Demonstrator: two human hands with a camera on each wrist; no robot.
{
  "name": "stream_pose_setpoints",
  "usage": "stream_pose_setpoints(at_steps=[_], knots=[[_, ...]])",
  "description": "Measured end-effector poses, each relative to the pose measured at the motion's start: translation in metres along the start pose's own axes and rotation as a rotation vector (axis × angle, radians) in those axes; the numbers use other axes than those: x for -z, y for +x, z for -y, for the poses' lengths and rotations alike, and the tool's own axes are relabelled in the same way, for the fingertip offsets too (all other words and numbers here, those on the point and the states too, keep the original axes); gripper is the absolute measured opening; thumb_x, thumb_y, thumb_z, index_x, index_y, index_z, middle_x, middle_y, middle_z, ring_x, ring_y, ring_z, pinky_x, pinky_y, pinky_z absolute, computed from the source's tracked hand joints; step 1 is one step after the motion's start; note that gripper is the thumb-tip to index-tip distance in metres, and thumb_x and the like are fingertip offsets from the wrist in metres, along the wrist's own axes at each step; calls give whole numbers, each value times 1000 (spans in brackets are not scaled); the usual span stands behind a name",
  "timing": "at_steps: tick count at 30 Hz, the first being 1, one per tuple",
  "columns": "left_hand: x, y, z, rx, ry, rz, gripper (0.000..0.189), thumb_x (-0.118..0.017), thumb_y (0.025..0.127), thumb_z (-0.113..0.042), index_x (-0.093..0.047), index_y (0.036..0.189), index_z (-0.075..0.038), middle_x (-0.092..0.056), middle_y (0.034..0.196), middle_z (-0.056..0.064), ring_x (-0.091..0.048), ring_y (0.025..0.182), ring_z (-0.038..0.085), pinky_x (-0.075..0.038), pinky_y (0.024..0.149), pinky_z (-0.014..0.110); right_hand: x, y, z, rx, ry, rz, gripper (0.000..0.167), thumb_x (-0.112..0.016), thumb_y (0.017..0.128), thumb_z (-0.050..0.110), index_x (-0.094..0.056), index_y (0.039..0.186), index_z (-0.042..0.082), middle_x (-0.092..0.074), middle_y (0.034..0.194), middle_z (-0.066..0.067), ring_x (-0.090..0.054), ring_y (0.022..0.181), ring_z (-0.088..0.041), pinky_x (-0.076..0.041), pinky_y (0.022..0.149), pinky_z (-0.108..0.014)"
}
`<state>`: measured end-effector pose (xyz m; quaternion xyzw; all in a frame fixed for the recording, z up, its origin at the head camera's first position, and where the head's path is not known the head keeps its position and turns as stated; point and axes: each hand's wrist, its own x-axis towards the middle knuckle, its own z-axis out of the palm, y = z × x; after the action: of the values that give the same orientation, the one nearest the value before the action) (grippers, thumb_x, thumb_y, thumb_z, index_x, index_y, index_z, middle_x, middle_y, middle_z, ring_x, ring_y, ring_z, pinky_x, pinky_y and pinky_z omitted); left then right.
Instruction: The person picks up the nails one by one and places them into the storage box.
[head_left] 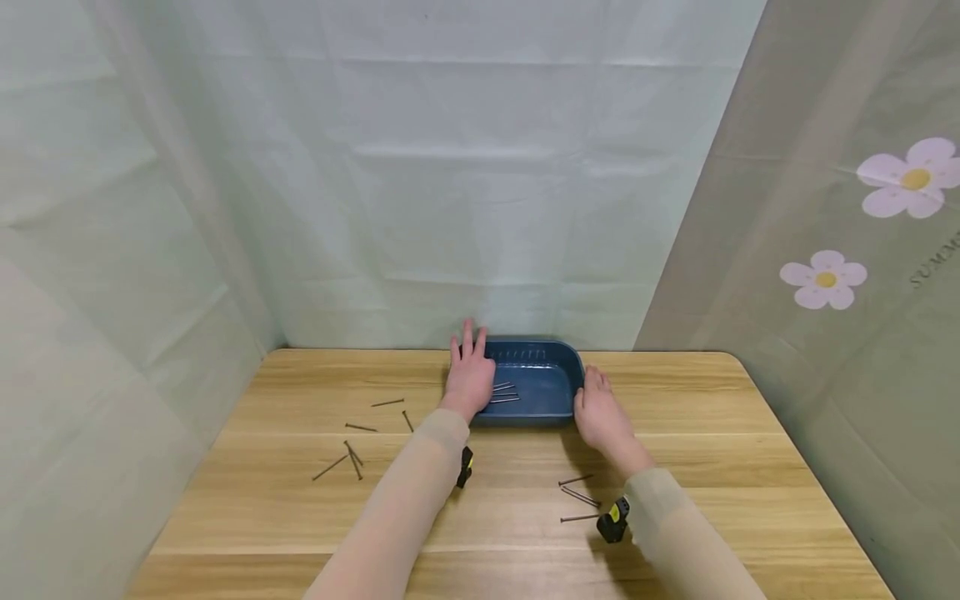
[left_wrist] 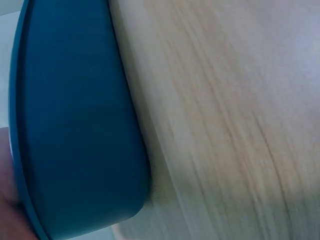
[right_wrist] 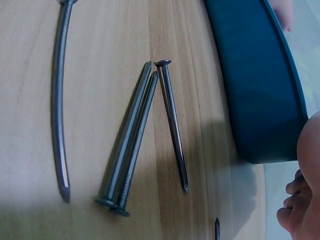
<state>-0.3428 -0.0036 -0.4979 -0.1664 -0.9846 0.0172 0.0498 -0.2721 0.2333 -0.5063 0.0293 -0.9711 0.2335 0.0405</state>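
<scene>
A dark blue rectangular tray (head_left: pixel 536 419) stands at the table's back edge with several nails (head_left: pixel 504 395) inside its left part. My left hand (head_left: pixel 468 379) lies over the tray's left end, fingers spread and pointing away. In the left wrist view, part of that hand (left_wrist: pixel 9 200) shows at the rim, beside the tray's wall (left_wrist: pixel 80 115). My right hand (head_left: pixel 602 414) is against the tray's right end with its fingers extended along the outside. The right wrist view shows the thumb side of this hand (right_wrist: pixel 307 185) close by the tray's corner (right_wrist: pixel 265 135).
Loose nails (head_left: pixel 352 454) lie scattered left of the tray on the wooden table (head_left: pixel 495 533). Several more nails (head_left: pixel 580 497) lie near the right wrist; they appear large in that wrist's view (right_wrist: pixel 132 145). A pale curtain (head_left: pixel 480 208) hangs directly behind the table.
</scene>
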Motion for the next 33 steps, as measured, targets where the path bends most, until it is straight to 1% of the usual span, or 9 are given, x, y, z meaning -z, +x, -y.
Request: stream_pose_setpoints(at_steps=[3,6,10,13,16,20,22,26,33], knots=[[1,0,2,6,-25,1,12,-71,104,-20,-82,102,-15,-21,176,17,7,163,46,-11,128,65,-1,1,-1,2,0,2,59,-35,113,15,-22,157,-22,-27,166,-39,-25,154,-57,-24,126,-60],[2,0,6,3,-59,-1,13,-74,102,-25,-82,106,-15,-22,176,17,7,163,46,-12,128,65,-3,1,-1,3,-1,3,59,-35,112,14,-22,157,-22,-26,166,-39,-24,154,-57,-23,126,-60],[7,-1,11,-6,-136,-43,11,-75,102,-26,-79,99,-16,-27,174,17,4,163,46,-13,127,65,-4,2,-2,-7,-5,17,60,-34,113,15,-21,159,-21,-25,167,-39,-23,155,-56,-21,127,-59],[12,-4,16,-6,-223,-72,11,-74,103,-23,-77,94,-17,-29,174,16,5,163,44,-11,128,64,-3,3,-3,-9,-5,28,60,-32,113,16,-20,159,-21,-23,167,-38,-22,155,-56,-21,127,-60],[18,-8,22,-17,-309,-112,9,-74,102,-19,-76,94,-17,-30,174,16,3,163,44,-11,128,65,-2,3,-4,-14,-4,35,60,-32,114,16,-19,159,-21,-22,168,-38,-21,156,-55,-20,127,-59],[20,-18,30,-47,-374,-189,6,-76,100,-17,-75,94,-17,-34,171,17,-4,163,47,-16,126,68,-1,5,-5,-22,-4,44,61,-31,114,18,-17,160,-20,-21,169,-37,-19,157,-55,-19,127,-58],[21,-23,35,-55,-399,-214,6,-76,100,-16,-75,95,-16,-37,170,18,-7,162,47,-17,125,68,-1,6,-5,-23,-7,46,61,-31,114,18,-17,160,-20,-21,169,-37,-19,157,-55,-19,128,-58],[21,-36,47,-62,-451,-226,5,-77,100,-17,-75,96,-16,-38,169,19,-7,162,47,-16,124,68,0,7,-7,-25,-13,47,61,-30,114,17,-17,160,-20,-21,169,-37,-19,157,-55,-19,128,-58],[19,-61,74,-57,-520,-259,5,-79,97,-14,-75,95,-16,-42,166,23,-10,160,53,-17,122,74,1,8,-7,-29,-22,45,61,-31,114,17,-18,160,-20,-22,169,-37,-20,156,-55,-20,128,-58]])
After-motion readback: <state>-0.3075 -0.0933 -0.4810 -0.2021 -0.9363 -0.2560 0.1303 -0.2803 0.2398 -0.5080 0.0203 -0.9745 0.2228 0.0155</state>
